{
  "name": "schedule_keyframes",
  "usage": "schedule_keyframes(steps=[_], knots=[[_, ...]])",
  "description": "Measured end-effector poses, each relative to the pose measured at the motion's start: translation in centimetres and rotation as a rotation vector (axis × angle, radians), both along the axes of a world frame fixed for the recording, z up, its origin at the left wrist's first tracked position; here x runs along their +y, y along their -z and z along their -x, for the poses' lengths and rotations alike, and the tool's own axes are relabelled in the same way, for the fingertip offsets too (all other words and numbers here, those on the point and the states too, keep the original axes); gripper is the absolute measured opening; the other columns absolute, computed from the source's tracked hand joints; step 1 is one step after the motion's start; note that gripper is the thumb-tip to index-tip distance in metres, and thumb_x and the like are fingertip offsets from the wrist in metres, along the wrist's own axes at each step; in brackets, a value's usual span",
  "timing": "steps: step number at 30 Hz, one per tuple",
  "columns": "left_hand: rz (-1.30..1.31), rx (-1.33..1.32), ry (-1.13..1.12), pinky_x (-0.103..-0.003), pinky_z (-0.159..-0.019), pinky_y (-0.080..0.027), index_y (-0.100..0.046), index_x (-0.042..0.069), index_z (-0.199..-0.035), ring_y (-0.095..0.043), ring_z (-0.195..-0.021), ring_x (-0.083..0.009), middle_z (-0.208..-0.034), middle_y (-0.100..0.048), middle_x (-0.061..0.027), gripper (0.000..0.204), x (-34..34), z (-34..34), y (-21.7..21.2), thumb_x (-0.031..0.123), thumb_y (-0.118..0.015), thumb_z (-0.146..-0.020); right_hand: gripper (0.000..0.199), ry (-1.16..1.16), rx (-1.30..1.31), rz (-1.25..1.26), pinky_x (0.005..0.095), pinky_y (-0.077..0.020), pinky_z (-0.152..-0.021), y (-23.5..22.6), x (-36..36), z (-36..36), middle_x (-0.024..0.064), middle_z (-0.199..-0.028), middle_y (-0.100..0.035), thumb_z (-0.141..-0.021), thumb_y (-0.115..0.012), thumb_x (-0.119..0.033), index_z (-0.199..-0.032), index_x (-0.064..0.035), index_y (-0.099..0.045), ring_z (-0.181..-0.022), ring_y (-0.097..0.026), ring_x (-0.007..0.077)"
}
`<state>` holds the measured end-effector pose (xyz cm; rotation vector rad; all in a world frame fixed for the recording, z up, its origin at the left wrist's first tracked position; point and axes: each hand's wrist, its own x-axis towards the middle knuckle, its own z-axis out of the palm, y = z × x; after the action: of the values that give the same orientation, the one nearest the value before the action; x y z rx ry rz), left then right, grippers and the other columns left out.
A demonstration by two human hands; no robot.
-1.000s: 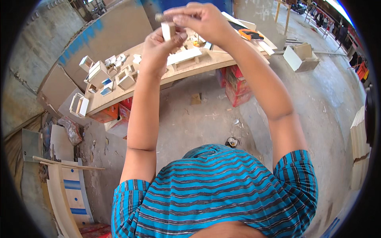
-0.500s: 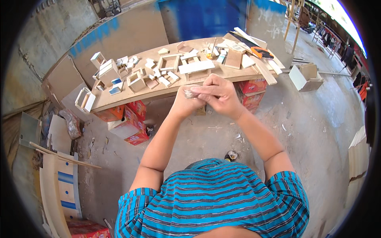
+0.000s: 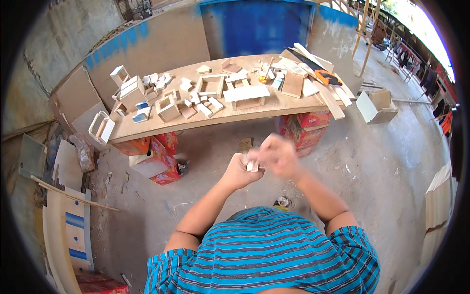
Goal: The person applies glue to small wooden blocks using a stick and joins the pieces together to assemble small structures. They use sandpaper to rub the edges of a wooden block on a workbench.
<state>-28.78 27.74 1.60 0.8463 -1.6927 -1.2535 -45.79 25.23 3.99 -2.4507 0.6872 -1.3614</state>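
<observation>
My left hand is closed around a small pale piece, held in front of the workbench and above the floor. Its whitish end shows past the thumb; the rest lies hidden in the fingers. Close beside it, my right hand is smeared by motion, its fingertips near the piece. Whether those fingers touch or hold anything cannot be made out.
Ahead, a wooden workbench bears small wooden frames, blocks and a white-topped stool-like piece. An orange-handled saw lies among boards at the right. Red cartons stand under the bench. Curved boards lean at the left.
Both hands have come down and nearer to my body, away from the bench edge. The right hand has shifted from pressing at the left one to a blurred motion beside it.
</observation>
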Motion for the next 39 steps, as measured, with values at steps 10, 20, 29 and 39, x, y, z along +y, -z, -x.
schedule_keyframes(steps=[10, 20, 29, 39], knots=[[0.005, -0.039, 0.069, -0.023, -0.046, -0.029, -0.056, 0.007, -0.069, -0.04, -0.051, -0.0037, -0.056, -0.045, 0.0038, 0.015, -6.5, 3.0, 1.3, 0.015, -0.063, -0.08, 0.025, 0.261, -0.07, -0.172, 0.0262, -0.0444, -0.06, 2.9, -10.2, 6.9, 0.0037, -0.076, -0.059, -0.077, -0.068, -0.005, -0.102, -0.0115, -0.071, -0.066, -0.055, 0.0163], [-0.686, 0.973, -0.086, -0.033, -0.087, -0.05, -0.039, 0.012, -0.13, -0.061, -0.097, -0.0207, -0.104, -0.061, -0.0113, 0.036, -22.9, 8.2, 0.9, 0.018, -0.045, -0.095, 0.028, 0.118, -0.21, -0.107, 0.0259, -0.0435, -0.062, -0.6, -19.2, 9.1, 0.0056, -0.081, -0.059, -0.079, -0.068, -0.007, -0.107, -0.0065, -0.068, -0.071, -0.055, 0.0157], [-0.569, 1.107, -0.028, -0.024, -0.079, -0.055, -0.046, 0.008, -0.125, -0.062, -0.088, -0.0109, -0.107, -0.06, -0.0071, 0.044, -28.4, 10.9, 1.8, 0.009, -0.065, -0.085, 0.032, 0.07, -0.175, -0.042, 0.0267, -0.043, -0.058, 0.2, -25.5, 10.3, 0.0067, -0.078, -0.054, -0.077, -0.071, -0.005, -0.108, -0.0079, -0.068, -0.067, -0.052, 0.0166], [-0.156, 0.219, -0.144, -0.023, -0.062, -0.047, -0.062, 0.002, -0.086, -0.055, -0.072, -0.0065, -0.079, -0.062, 0.0013, 0.021, -30.1, 9.6, 1.1, 0.009, -0.074, -0.071, 0.032, -0.108, -0.158, -0.094, 0.0274, -0.0433, -0.059, -0.2, -28.1, 7.9, 0.0052, -0.08, -0.055, -0.076, -0.07, -0.002, -0.107, -0.0088, -0.069, -0.066, -0.052, 0.0171]])
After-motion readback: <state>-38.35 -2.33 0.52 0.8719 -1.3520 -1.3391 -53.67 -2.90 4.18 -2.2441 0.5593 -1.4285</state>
